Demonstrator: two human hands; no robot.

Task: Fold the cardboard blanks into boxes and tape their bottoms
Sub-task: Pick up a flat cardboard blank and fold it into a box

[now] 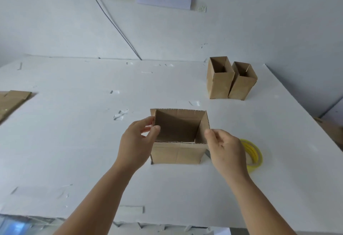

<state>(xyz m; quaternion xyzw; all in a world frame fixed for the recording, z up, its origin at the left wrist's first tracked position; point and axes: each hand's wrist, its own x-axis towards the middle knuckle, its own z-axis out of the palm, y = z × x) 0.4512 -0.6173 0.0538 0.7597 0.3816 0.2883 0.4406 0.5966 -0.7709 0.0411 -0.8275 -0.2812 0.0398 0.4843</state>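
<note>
An open brown cardboard box (176,153) stands upright on the white table (74,142), its top flaps standing up. My left hand (136,145) pinches the box's left flap between thumb and fingers. My right hand (227,151) is at the right flap, thumb against its edge and fingers loosely curled; whether it grips the flap is unclear. A roll of yellow tape (254,155) lies on the table just right of my right hand, partly hidden by it. Flat cardboard blanks (11,103) lie at the table's left edge.
Two finished open boxes (230,78) stand side by side at the back right of the table. Bits of clear tape (120,114) are stuck here and there on the tabletop. A cable (111,21) runs down the white wall behind.
</note>
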